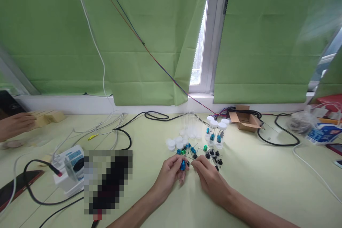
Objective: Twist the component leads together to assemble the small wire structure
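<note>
Several capped tubes point(219, 135) are filled | black fittings point(207, 155) are left loose, uncapped-looking tubes point(191, 124) empty | blue fitting point(182, 166) is pinched by left hand point(169, 172) | right hand point(207, 172): hold unclear

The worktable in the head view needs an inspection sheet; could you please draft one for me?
Surface: pale green table; damage, nothing seen.
Job's things: blue part in the left hand; loose black parts beyond the right hand; white-lidded clear containers upright behind.
Clutter: open cardboard box, plastic bag at right.
Hands: left grips the blue part; right is pinched close beside it, its hold too small to tell.
Cables: black cable looping at right; white cable hanging before a blind.
Surroundings: green blinds; another person's hand by yellow blocks, far left.
</note>
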`<state>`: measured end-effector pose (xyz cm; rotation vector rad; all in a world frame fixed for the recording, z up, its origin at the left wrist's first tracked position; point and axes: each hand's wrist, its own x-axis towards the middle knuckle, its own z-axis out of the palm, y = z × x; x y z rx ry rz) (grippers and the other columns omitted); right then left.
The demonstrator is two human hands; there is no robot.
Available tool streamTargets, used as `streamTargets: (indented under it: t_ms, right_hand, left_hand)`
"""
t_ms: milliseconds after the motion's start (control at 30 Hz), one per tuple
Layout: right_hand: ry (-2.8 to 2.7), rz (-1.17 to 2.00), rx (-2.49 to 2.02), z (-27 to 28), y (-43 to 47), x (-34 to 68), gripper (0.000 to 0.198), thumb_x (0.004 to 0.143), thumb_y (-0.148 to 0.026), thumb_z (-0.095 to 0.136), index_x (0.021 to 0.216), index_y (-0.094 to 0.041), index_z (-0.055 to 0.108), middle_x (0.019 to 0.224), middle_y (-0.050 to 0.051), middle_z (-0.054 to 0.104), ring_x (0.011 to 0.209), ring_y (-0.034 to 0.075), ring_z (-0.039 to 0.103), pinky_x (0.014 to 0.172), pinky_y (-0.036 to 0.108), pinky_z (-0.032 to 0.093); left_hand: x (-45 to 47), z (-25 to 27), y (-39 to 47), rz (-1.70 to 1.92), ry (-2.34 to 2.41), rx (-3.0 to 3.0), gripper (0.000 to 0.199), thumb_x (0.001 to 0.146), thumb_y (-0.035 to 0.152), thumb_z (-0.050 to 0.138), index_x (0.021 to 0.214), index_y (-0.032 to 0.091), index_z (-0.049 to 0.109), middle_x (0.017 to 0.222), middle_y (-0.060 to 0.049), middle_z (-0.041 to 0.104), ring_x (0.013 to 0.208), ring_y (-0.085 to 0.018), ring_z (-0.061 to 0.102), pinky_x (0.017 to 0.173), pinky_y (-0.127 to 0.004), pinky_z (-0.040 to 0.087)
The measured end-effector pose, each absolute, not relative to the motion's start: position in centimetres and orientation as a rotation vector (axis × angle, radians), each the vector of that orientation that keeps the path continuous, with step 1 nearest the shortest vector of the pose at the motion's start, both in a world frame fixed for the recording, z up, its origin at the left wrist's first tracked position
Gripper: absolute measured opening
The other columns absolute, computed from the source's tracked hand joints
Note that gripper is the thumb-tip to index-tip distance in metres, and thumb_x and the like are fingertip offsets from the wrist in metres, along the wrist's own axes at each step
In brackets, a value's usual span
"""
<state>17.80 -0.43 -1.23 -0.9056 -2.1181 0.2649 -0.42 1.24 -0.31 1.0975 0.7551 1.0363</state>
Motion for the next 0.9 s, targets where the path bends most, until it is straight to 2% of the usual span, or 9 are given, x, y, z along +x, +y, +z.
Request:
streamTargets:
  t_ms: [500, 900]
  right_hand:
    - [-2.128, 0.238, -0.887, -1.07, -0.46, 17.74, 0.024, 0.099, -0.011, 0.034, 0.102, -0.021, 0.055, 0.087, 0.005, 0.053, 0.072, 0.016, 0.057, 0.068, 0.026, 0.051]
    - [-2.131, 0.332, -0.899, -1.16, -0.54, 17.79, 0.021, 0.100, -0.015, 0.033, 0.096, -0.020, 0.052, 0.086, 0.005, 0.053, 0.071, 0.016, 0.056, 0.067, 0.027, 0.049]
  left_hand:
    - [-0.09, 0.21, 1.00, 1.018, 0.861, 1.194, 0.028, 0.087, 0.040, 0.061, 0.077, 0.014, 0.062, 0.069, -0.002, 0.061, 0.044, -0.006, 0.047, 0.043, -0.019, 0.037]
    - [-0.35, 0.52, 0.83, 0.988, 0.753, 1.125, 0.024, 0.086, 0.035, 0.063, 0.080, 0.012, 0.067, 0.071, -0.003, 0.061, 0.046, -0.006, 0.049, 0.043, -0.020, 0.039]
